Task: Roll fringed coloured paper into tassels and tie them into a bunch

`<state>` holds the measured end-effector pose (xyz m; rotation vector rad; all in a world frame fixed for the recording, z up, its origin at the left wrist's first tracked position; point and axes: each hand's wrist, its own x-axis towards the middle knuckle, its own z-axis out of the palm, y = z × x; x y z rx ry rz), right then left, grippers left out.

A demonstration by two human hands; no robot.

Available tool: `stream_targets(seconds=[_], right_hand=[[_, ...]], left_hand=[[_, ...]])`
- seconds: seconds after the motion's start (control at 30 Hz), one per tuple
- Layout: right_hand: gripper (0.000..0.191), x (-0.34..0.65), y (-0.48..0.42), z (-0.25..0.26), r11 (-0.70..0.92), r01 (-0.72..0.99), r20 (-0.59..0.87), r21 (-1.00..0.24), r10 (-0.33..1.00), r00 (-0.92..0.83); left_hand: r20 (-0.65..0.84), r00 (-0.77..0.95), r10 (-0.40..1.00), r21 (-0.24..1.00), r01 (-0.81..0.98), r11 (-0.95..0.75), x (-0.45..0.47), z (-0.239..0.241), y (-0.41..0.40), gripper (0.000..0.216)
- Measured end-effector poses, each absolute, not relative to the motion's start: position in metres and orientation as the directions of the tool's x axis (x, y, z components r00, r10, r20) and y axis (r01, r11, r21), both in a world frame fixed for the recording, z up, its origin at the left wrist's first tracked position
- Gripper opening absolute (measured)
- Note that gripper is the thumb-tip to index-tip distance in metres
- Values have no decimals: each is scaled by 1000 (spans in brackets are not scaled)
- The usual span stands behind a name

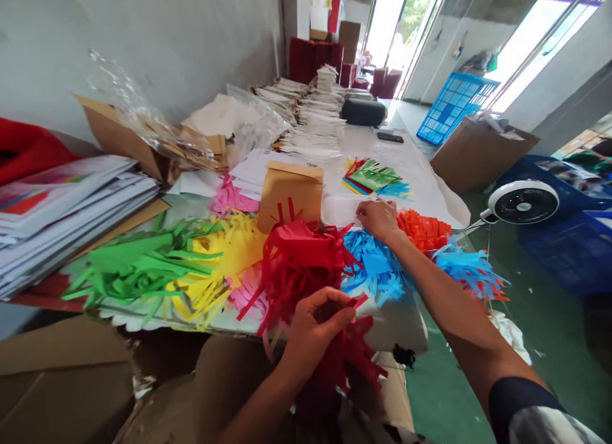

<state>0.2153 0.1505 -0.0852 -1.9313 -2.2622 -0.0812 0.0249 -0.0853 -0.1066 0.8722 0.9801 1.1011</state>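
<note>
My left hand pinches a red fringed piece between thumb and fingers, and its cut strips hang down past the table's front edge. Just behind it lies a heap of red fringed pieces. My right hand reaches farther forward, its fingers bent down at the right end of a white translucent sheet or bag. Its fingertips are partly hidden, so what they grip cannot be made out. Below that wrist is a pile of blue fringed pieces. A brown envelope lies left of the white sheet.
Green, yellow and orange fringed piles line the table. A mixed-colour stack lies beyond my right hand. White stacks, a phone and a black cylinder are farther back. A small fan stands right.
</note>
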Motion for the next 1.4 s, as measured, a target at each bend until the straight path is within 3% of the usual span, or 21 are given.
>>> stream_targets(seconds=[0.2, 0.33, 0.57, 0.73, 0.97, 1.17, 1.3, 1.4], right_hand=[[35, 214, 129, -77, 264, 947, 328, -182, 925, -194], [31, 217, 121, -74, 298, 932, 364, -205, 907, -210], [23, 213, 131, -81, 184, 972, 261, -146, 955, -142], [39, 185, 152, -87, 201, 974, 165, -105, 969, -182], [39, 168, 156, -90, 196, 971, 114, -136, 977, -181], [38, 179, 137, -78, 170, 953, 188, -252, 974, -124], [23, 189, 109, -62, 219, 880, 277, -422, 955, -105], [27, 194, 68, -57, 288, 776, 298, -561, 945, -135]], left_hand=[[-182, 95, 979, 923, -327, 203, 24, -102, -93, 31], [-182, 50, 982, 926, -328, 188, 27, -97, -99, 31], [-169, -41, 985, 920, -365, 142, 36, -97, -112, 39], [-150, -47, 988, 929, -348, 125, 32, -105, -114, 42], [-160, -78, 984, 953, -271, 134, 18, -110, -119, 41], [-158, -100, 982, 961, -245, 129, 22, -110, -125, 34], [-113, -140, 984, 971, -224, 79, 21, -105, -130, 28], [-100, -167, 981, 978, -196, 66, 18, -98, -134, 23]])
